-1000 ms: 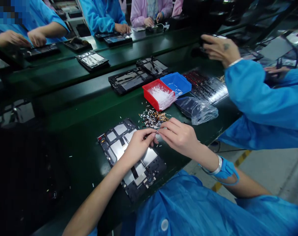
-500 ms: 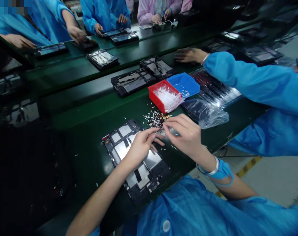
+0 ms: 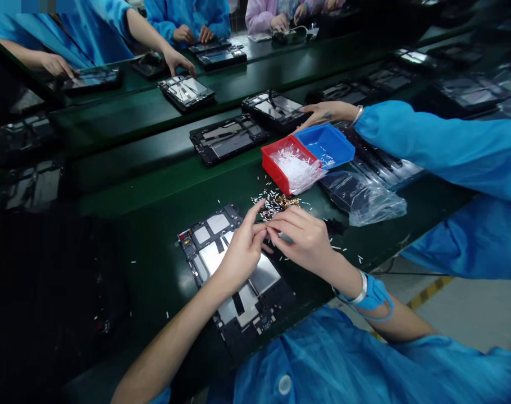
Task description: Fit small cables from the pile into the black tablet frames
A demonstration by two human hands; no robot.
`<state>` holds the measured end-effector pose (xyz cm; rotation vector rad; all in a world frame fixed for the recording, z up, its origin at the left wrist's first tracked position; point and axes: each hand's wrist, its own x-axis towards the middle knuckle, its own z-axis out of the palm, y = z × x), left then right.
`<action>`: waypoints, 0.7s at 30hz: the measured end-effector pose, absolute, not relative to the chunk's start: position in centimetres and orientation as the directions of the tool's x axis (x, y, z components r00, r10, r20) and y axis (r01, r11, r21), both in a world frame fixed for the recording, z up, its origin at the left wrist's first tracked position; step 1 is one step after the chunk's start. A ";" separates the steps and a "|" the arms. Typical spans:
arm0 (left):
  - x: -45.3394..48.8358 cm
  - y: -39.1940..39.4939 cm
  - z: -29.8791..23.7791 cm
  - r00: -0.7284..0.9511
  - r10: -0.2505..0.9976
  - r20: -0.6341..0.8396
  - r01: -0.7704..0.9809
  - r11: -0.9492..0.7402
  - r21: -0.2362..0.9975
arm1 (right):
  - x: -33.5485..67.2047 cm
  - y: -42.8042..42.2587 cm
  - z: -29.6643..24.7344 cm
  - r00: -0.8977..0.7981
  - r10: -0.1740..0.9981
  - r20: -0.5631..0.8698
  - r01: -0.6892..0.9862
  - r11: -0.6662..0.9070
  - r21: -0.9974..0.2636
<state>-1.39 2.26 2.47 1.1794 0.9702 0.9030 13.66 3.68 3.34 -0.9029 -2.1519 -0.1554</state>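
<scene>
My left hand and my right hand meet fingertip to fingertip above the table. The fingers of both are pinched together, and whatever lies between them is too small to make out. Under my left hand lies an opened tablet with silvery plates and black tape strips. Just beyond my fingertips is a heap of tiny parts, white, black and gold-coloured. Behind it stands a red bin holding a plastic bag of small white strips.
A blue bin with a few white strips adjoins the red one. A crumpled clear bag lies to the right. Tablets stand farther back. A co-worker's arm reaches in from the right; other people work across the line.
My hands have come closer together, the right one moving left and slightly down. My left index finger has lifted. The co-worker's hand at right now touches a tablet; another's hand reaches to one across the line.
</scene>
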 end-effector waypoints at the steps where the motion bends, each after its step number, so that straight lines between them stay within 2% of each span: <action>1: -1.5 2.4 2.6 0.318 0.939 -0.128 -0.078 0.161 0.984 | 14.0 4.3 3.5 -0.436 0.562 0.703 0.661 0.730 -0.174; 3: -1.9 2.8 2.7 0.303 0.946 -0.114 -0.147 0.165 0.975 | 15.1 6.3 4.1 -0.377 0.599 0.707 0.724 0.666 -0.179; 6: -2.6 3.5 2.8 0.289 0.955 -0.069 -0.258 0.147 0.955 | 16.9 9.4 5.0 -0.198 0.678 0.708 0.860 0.467 -0.207; 8: -2.9 3.9 2.8 0.283 0.958 -0.054 -0.295 0.141 0.945 | 17.4 10.4 5.4 -0.172 0.691 0.702 0.882 0.426 -0.203; 10: -3.0 4.0 2.8 0.290 0.955 -0.062 -0.307 0.154 0.939 | 16.9 10.0 5.2 -0.294 0.654 0.697 0.823 0.544 -0.164; 12: -2.8 3.8 3.0 0.323 0.944 -0.071 -0.314 0.177 0.933 | 15.8 8.7 4.5 -0.452 0.567 0.688 0.691 0.711 -0.132; 15: -2.7 3.4 3.4 0.409 0.909 -0.085 -0.289 0.217 0.932 | 14.4 7.2 3.3 -0.500 0.465 0.731 0.559 0.818 -0.137; 17: -3.3 4.0 3.5 0.406 0.907 -0.109 -0.187 0.200 0.962 | 14.2 7.0 2.8 -0.437 0.470 0.767 0.565 0.807 -0.173; 18: -4.0 4.7 3.5 0.351 0.930 -0.107 -0.094 0.148 0.984 | 14.4 7.1 2.6 -0.395 0.491 0.776 0.581 0.788 -0.202; 20: -6.2 7.5 3.2 0.143 0.989 -0.025 0.222 -0.007 0.975 | 15.2 7.6 2.5 -0.303 0.535 0.789 0.616 0.742 -0.266; 21: -7.5 9.5 2.9 0.021 0.997 0.073 0.418 -0.075 0.905 | 15.8 7.8 2.5 -0.255 0.555 0.792 0.631 0.716 -0.298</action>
